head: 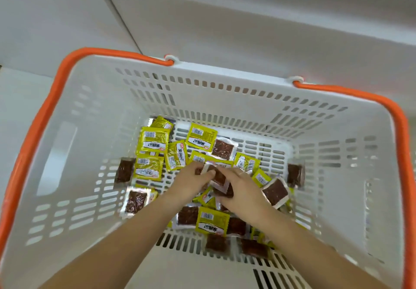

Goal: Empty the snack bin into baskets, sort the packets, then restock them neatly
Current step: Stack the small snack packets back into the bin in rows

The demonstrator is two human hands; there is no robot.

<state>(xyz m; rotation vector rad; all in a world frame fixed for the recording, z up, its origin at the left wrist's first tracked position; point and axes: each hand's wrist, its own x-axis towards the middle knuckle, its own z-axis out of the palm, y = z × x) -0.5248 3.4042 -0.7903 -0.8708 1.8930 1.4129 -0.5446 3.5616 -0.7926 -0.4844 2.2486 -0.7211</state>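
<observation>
Hands (216,182) among yellow packets (155,140), brown packets (222,149), white basket (225,99)

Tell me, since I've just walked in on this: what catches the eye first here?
The white basket with its orange handles fills the view. On its floor lie mixed yellow packets and clear packets of brown snack. At the centre, the left hand and right hand together grip one brown packet.

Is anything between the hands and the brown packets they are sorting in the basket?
Nothing visible. Both hands, left and right, already grip a brown packet mid-basket, lying atop the mixed yellow packets.
</observation>
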